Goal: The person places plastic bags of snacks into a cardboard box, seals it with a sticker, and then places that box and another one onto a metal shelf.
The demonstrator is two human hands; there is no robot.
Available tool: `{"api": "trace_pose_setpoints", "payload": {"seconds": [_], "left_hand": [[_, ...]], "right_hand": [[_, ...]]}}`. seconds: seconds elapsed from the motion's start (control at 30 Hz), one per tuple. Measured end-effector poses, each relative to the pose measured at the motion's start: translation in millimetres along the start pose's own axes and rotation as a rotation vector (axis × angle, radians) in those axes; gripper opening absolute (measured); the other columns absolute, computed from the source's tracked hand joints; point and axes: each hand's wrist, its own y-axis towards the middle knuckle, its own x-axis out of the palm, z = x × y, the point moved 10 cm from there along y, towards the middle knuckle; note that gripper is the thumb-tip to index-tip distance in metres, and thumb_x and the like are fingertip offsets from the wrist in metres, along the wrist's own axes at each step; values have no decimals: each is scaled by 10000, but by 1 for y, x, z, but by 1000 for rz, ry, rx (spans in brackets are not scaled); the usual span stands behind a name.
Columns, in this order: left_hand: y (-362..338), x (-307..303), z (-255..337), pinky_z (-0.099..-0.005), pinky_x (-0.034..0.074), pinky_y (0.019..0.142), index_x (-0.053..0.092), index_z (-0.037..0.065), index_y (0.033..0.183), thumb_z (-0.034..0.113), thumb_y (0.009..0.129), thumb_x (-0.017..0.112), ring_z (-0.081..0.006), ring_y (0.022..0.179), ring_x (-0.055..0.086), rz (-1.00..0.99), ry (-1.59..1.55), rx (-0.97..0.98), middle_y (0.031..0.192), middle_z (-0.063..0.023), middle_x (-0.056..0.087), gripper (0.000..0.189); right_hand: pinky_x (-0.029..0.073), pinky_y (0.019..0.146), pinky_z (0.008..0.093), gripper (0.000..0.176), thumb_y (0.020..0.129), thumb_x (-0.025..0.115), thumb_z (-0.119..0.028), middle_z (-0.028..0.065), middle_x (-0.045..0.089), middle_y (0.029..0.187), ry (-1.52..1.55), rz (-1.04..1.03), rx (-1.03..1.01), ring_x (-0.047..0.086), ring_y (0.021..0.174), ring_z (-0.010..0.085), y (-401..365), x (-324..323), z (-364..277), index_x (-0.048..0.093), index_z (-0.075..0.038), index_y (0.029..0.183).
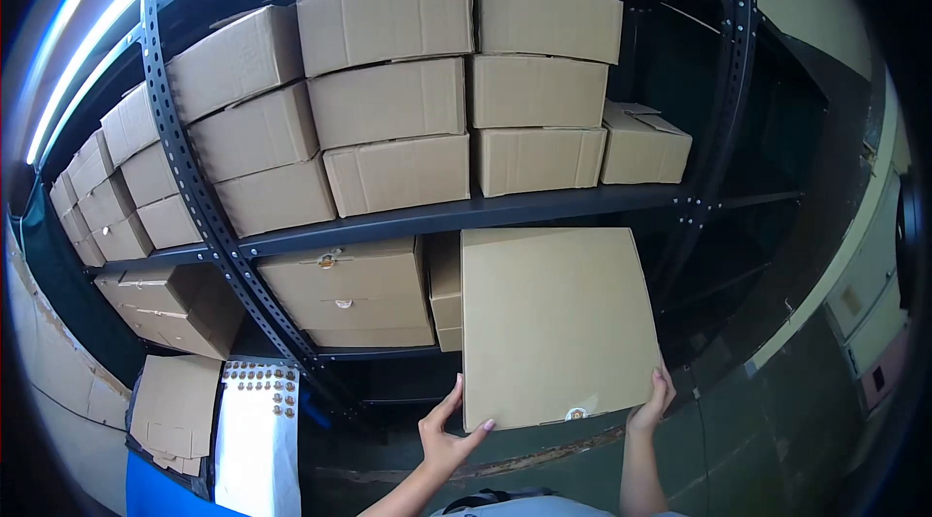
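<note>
A large flat cardboard box [558, 323] is held out in front of me, its plain lid facing up toward the camera. A small round sticker [577, 414] marks its near edge. My left hand [449, 434] grips the near left corner, thumb on the front edge and fingers along the side. Around the near right corner wraps my right hand [653, 402], its fingers up against the side. The box overlaps the lower shelf in this view, just right of a narrow cardboard box [446, 299] standing there.
A dark metal rack [466, 213] fills the view, with stacked cartons [388, 104] on its upper shelf. Larger boxes [349, 289] stand lower left. A perforated post [189, 158] rises at left. Below it, a white sheet [254, 439] bears rows of round stickers, beside flattened cardboard [175, 405].
</note>
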Motion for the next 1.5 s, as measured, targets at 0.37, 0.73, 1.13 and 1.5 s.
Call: {"api": "trace_pose_setpoints", "payload": {"seconds": [0.37, 0.73, 1.13, 1.5], "left_hand": [[84, -25, 22, -349, 503, 967, 371, 2, 1460, 63, 667, 862, -206, 1111, 631, 83, 19, -26, 1261, -189, 626, 934], [133, -29, -4, -368, 532, 922, 431, 18, 1426, 102, 794, 790, -273, 1085, 659, 358, 189, 54, 1165, -216, 660, 732], [151, -33, -20, -411, 473, 879, 460, 50, 1338, 237, 793, 800, -306, 1105, 532, 459, 405, 104, 1376, -187, 424, 669], [185, -52, 29, -632, 117, 1146, 475, 154, 1351, 401, 841, 715, -360, 1383, 281, 265, 981, 474, 1506, -165, 241, 616]], "right_hand": [[269, 1134, 360, 624, 945, 532, -235, 179, 423, 1468, 62, -482, -127, 418, 1348, 245, 56, 131, -47, 339, 70, 1453], [353, 1073, 328, 563, 985, 593, -260, 153, 511, 1386, -187, -438, -181, 493, 1255, 202, 98, 184, 7, 390, -38, 1460], [425, 1009, 338, 499, 988, 577, -309, 174, 587, 1311, -351, -379, -303, 569, 1201, 236, 116, 197, 13, 447, -93, 1419], [428, 1007, 348, 487, 987, 568, -339, 161, 597, 1307, -354, -356, -275, 575, 1203, 253, 126, 202, 23, 472, -87, 1393]]}}
